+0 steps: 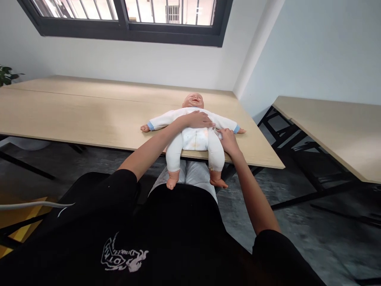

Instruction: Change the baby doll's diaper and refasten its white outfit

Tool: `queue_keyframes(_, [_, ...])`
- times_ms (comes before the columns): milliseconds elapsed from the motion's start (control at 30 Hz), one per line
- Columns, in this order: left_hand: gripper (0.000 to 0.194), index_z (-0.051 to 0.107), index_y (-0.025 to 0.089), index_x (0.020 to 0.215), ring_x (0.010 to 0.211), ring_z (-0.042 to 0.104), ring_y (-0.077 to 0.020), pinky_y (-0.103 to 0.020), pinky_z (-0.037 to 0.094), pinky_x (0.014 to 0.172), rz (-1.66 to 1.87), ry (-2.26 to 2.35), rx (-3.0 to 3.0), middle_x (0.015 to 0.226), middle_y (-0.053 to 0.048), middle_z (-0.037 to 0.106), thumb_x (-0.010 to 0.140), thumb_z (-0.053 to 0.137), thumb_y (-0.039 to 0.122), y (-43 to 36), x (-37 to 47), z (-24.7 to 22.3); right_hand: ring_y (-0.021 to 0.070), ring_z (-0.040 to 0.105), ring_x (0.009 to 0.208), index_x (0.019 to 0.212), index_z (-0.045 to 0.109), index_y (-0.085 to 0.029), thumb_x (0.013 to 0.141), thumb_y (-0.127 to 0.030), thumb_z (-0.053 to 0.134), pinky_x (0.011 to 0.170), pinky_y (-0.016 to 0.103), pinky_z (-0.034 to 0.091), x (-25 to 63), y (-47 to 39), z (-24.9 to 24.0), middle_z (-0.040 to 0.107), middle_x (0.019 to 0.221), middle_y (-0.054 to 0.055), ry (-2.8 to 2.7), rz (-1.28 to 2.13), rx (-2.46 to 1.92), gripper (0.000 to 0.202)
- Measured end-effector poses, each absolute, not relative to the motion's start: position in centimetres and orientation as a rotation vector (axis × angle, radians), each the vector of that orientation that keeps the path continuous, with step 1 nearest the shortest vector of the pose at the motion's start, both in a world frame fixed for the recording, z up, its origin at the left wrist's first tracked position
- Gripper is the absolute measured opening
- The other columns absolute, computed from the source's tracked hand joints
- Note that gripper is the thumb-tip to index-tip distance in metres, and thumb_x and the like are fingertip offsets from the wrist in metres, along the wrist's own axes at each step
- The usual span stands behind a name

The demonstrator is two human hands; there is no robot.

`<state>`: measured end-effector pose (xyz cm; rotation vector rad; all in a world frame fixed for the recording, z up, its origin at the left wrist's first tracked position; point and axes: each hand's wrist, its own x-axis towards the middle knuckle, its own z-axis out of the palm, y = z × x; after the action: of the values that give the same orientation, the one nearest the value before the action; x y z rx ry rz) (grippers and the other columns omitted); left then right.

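A baby doll (pixel 195 101) lies on its back at the table's front edge, arms spread and lower legs hanging over the edge. It wears a white top with blue cuffs and a white printed diaper (pixel 195 140). My left hand (pixel 198 119) rests across the doll's belly, fingers stretched out to the right, with fingertips by the diaper's upper right corner. Beside the doll's hip, my right hand (pixel 227 139) has its fingers bent and closed on the white side edge of the diaper. My fingers partly hide that edge.
The doll lies on a long light wooden table (pixel 104 115). A second table (pixel 333 131) stands to the right beyond a gap. Behind are a white wall and a dark-framed window (pixel 131 33). A plant (pixel 7 75) shows at far left. My lap is below the table edge.
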<state>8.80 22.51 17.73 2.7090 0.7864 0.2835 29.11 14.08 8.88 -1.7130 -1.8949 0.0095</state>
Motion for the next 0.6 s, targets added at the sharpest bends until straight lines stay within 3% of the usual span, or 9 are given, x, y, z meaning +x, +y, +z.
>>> queue_keyframes(133, [0.043, 0.079, 0.025, 0.118, 0.123, 0.057, -0.0254, -0.034, 0.03, 0.114, 0.369, 0.81, 2.677, 0.125, -0.008, 0.073, 0.101, 0.047, 0.049, 22.8, 8.5, 17.4, 0.0397, 0.054, 0.12, 0.119, 0.057, -0.01, 0.092, -0.034, 0.058, 0.106, 0.05, 0.044, 29.1, 13.6, 9.1, 0.064, 0.12, 0.024, -1.719, -0.007, -1.764, 0.036])
queue_keyframes(267, [0.041, 0.08, 0.023, 0.115, 0.124, 0.057, -0.0262, -0.032, 0.031, 0.113, 0.4, 0.803, 2.641, 0.128, -0.008, 0.073, 0.1, 0.049, 0.045, 22.3, 8.4, 17.4, 0.0402, 0.055, 0.12, 0.118, 0.054, -0.012, 0.089, -0.033, 0.057, 0.103, 0.051, 0.045, 29.3, 13.2, 9.4, 0.064, 0.12, 0.025, -1.611, 0.044, -1.802, 0.037])
queue_keyframes(367, [0.04, 0.081, 0.023, 0.114, 0.127, 0.056, -0.0273, -0.035, 0.028, 0.117, 0.415, 0.801, 2.616, 0.128, -0.007, 0.073, 0.1, 0.051, 0.046, 22.0, 8.1, 17.5, 0.037, 0.061, 0.109, 0.116, 0.053, -0.016, 0.085, -0.035, 0.06, 0.099, 0.05, 0.048, 29.6, 13.0, 9.5, 0.066, 0.111, 0.02, -1.526, 0.132, -1.757, 0.038])
queue_keyframes(500, [0.044, 0.072, 0.031, 0.134, 0.133, 0.052, -0.0265, -0.039, 0.024, 0.121, 0.403, 0.772, 2.621, 0.136, -0.005, 0.07, 0.098, 0.053, 0.048, 22.2, 7.8, 17.4, 0.0294, 0.066, 0.092, 0.112, 0.054, -0.019, 0.08, -0.044, 0.065, 0.091, 0.048, 0.054, 30.1, 13.2, 9.7, 0.067, 0.105, 0.014, -1.313, 0.219, -1.557, 0.042])
queue_keyframes(600, [0.047, 0.071, 0.028, 0.135, 0.13, 0.055, -0.027, -0.037, 0.028, 0.118, 0.407, 0.795, 2.617, 0.135, -0.006, 0.071, 0.094, 0.059, 0.047, 22.7, 7.9, 17.1, 0.0246, 0.067, 0.082, 0.11, 0.055, -0.019, 0.077, -0.053, 0.066, 0.083, 0.045, 0.058, 30.1, 14.0, 10.0, 0.066, 0.094, 0.008, -1.185, 0.383, -1.365, 0.048])
